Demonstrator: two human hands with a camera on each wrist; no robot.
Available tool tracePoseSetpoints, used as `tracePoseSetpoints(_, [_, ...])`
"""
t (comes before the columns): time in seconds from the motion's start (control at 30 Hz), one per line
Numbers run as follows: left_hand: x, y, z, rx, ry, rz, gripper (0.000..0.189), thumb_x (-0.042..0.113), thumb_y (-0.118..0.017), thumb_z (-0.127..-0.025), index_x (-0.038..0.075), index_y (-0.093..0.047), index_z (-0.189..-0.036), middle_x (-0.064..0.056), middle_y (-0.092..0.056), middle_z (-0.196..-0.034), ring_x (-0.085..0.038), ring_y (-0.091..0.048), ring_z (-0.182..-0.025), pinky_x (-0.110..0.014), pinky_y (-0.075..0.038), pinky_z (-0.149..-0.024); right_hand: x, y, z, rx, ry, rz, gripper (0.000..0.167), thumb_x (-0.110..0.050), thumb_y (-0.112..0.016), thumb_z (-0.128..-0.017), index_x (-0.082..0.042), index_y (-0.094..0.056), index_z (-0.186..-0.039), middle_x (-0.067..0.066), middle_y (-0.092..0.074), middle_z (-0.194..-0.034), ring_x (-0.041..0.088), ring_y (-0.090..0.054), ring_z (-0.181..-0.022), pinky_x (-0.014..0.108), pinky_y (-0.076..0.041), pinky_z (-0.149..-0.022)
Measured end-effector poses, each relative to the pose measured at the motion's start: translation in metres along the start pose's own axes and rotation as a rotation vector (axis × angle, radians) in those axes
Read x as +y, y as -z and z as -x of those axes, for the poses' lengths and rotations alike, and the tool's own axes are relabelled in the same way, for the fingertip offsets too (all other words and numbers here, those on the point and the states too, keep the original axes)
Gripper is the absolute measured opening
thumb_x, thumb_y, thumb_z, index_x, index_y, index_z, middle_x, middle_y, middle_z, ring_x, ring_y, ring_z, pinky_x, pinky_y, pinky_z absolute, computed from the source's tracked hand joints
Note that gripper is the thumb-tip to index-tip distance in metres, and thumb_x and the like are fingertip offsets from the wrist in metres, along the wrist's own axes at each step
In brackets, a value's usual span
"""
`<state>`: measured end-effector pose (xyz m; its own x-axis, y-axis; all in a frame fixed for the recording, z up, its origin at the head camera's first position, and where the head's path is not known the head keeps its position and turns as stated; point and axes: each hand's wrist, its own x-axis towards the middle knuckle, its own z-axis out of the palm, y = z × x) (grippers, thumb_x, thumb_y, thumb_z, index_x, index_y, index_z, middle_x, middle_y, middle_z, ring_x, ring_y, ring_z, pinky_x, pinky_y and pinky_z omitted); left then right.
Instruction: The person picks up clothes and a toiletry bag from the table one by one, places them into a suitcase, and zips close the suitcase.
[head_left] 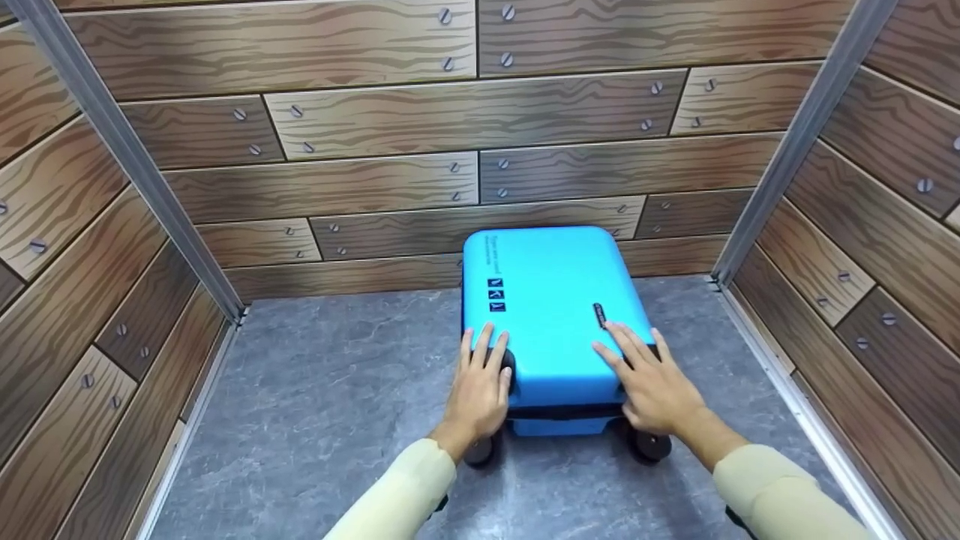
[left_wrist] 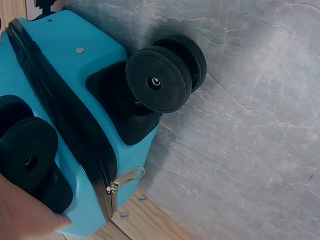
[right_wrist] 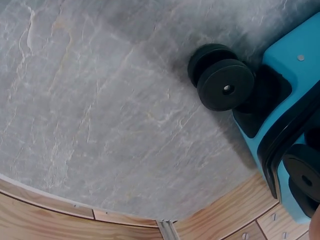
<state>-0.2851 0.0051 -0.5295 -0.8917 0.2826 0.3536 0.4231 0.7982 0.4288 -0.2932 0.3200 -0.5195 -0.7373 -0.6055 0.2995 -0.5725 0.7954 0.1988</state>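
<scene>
A bright blue hard-shell suitcase (head_left: pixel 555 300) lies flat on the floor, its wheeled end toward me. My left hand (head_left: pixel 480 390) rests on its near left corner, fingers extended forward beside an upper black wheel. In the left wrist view, part of that hand (left_wrist: pixel 25 212) shows against this upper wheel (left_wrist: pixel 30 155), while a lower double wheel (left_wrist: pixel 160 80) touches the floor side. Over the near right corner lies my right hand (head_left: pixel 660 390), fingers spread on the top shell and thumb down at the wheeled end. The right wrist view shows another lower wheel (right_wrist: pixel 225 85).
Grey marble-patterned floor (head_left: pixel 337 375) surrounds the suitcase. Wood-plank-patterned walls (head_left: pixel 375 120) stand at the back and both sides, with metal strips (head_left: pixel 795 390) along the edges. The suitcase's far end is close to the back wall. A zipper pull (left_wrist: pixel 125 180) hangs at its seam.
</scene>
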Motion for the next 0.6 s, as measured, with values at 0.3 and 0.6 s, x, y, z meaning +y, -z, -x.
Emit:
tracePoseSetpoints(0.3, [0.004, -0.003, -0.009, 0.024, 0.018, -0.014, 0.048, 0.022, -0.034, -0.107, 0.012, -0.035, -0.155, -0.013, -0.024, -0.164, -0.043, -0.015, -0.152, -0.055, -0.02, -0.121, 0.013, -0.003, -0.008, -0.028, -0.005, -0.014, 0.091, -0.018, -0.061, -0.076, -0.021, -0.024, -0.159, 0.013, -0.018, -0.166, 0.031, -0.024, -0.151, 0.068, -0.023, -0.113])
tracePoseSetpoints(0.6, [0.001, -0.004, -0.011, 0.029, 0.025, -0.007, 0.049, 0.025, -0.034, -0.108, 0.013, -0.035, -0.155, -0.012, -0.024, -0.164, -0.042, -0.015, -0.152, -0.055, -0.021, -0.12, 0.014, -0.006, -0.013, -0.046, -0.037, -0.021, 0.093, -0.02, -0.066, -0.077, -0.023, -0.022, -0.159, 0.007, -0.016, -0.167, 0.029, -0.021, -0.152, 0.07, -0.022, -0.112])
